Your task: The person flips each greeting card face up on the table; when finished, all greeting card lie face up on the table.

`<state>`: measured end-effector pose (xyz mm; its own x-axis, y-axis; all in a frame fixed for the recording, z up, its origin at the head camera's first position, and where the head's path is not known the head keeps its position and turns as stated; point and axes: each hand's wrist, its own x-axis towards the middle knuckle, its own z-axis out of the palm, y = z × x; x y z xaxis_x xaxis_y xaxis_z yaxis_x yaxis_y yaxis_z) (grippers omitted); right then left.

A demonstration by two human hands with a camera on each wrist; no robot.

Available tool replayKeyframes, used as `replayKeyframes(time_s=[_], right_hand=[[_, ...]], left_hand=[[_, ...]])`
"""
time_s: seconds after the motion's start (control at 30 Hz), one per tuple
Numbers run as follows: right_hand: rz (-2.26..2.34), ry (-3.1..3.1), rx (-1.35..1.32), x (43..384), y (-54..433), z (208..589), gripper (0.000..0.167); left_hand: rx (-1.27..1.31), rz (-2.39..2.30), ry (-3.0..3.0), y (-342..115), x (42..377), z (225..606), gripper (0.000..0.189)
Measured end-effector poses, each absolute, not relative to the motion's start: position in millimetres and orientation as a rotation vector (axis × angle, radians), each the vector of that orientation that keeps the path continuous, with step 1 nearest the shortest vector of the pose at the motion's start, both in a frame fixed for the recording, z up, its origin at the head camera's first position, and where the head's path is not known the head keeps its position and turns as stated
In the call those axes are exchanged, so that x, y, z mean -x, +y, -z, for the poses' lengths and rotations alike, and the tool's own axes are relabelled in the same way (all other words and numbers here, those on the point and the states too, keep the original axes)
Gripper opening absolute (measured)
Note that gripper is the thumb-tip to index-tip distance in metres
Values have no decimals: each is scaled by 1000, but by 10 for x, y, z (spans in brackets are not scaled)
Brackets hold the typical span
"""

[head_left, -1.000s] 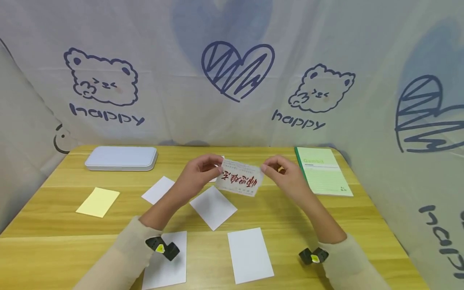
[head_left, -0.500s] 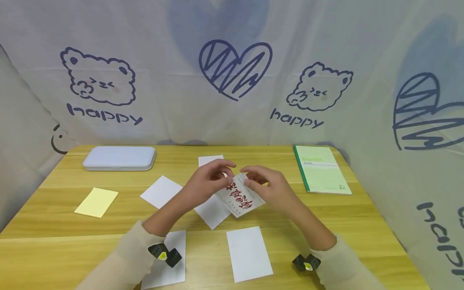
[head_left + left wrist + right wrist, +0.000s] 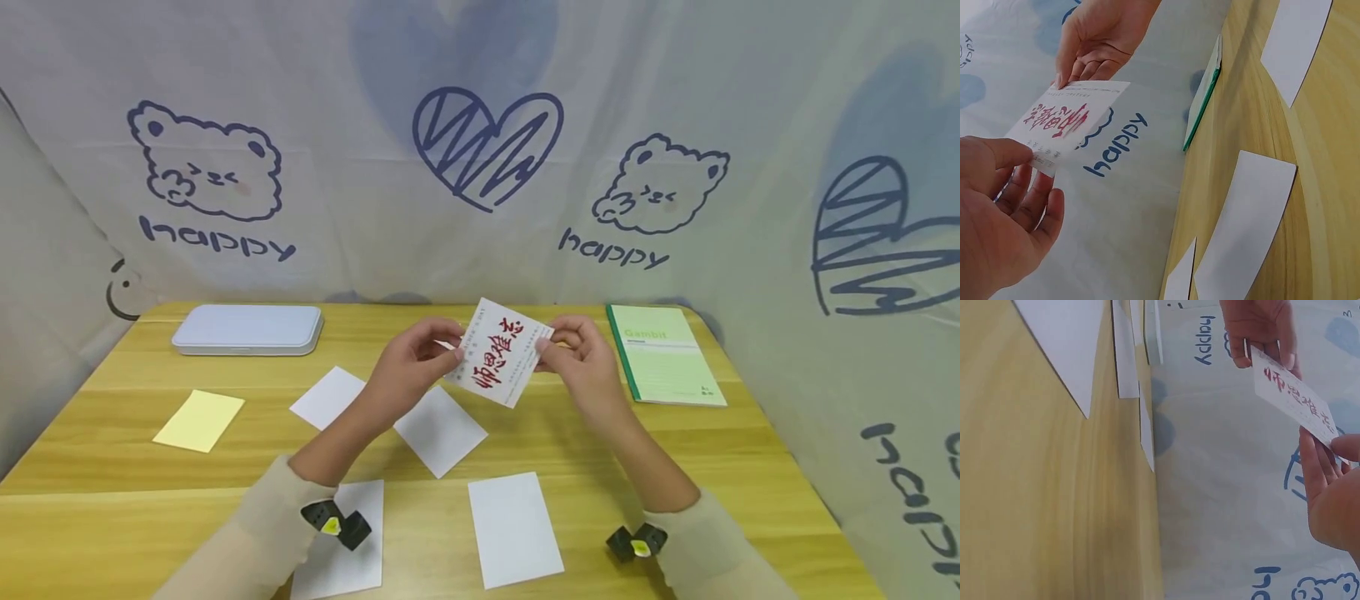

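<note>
A small white card [image 3: 501, 352] with large red Chinese characters and fine grey print is held up above the table, tilted, its printed face towards me. My left hand [image 3: 411, 367] pinches its left edge between thumb and fingers. At the opposite edge, my right hand [image 3: 588, 371] pinches it with the thumb on the printed face. The left wrist view shows the card [image 3: 1060, 119] between both hands, with fingers beneath it. In the right wrist view the card [image 3: 1294, 397] slants between the two hands, away from the tabletop.
White sheets lie on the wooden table, among them a tilted square [image 3: 441, 432] and a rectangle [image 3: 516, 530]. A yellow paper [image 3: 199, 421] lies at left, a pale case [image 3: 249, 328] at back left, a green notebook [image 3: 667, 354] at back right. A printed curtain [image 3: 337, 183] hangs behind.
The card has been turned in the hands: its red characters, upside down before, now read nearly upright along a slant. The hands came close together, then moved apart and up again.
</note>
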<state>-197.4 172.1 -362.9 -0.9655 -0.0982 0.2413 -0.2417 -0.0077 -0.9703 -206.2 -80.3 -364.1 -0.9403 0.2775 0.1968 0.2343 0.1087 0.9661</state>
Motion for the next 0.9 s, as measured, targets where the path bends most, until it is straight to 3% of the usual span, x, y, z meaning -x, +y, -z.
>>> replayKeyframes(time_s=[0.3, 0.47, 0.7, 0.9], right_hand=[[-1633, -2509, -620, 1942, 1810, 3599, 43], [-1415, -2610, -749, 1940, 1822, 3604, 33], [-1469, -2632, -573, 2037, 1972, 3637, 28], [-1459, -2685, -478, 2374, 2194, 3840, 29]], left_hand=[[-613, -1840, 2409, -774, 2034, 3648, 21], [-671, -1708, 2434, -726, 2024, 3660, 23], [-644, -1628, 2433, -673, 2216, 3767, 24], [-647, -1574, 2471, -464, 2618, 3961, 27]])
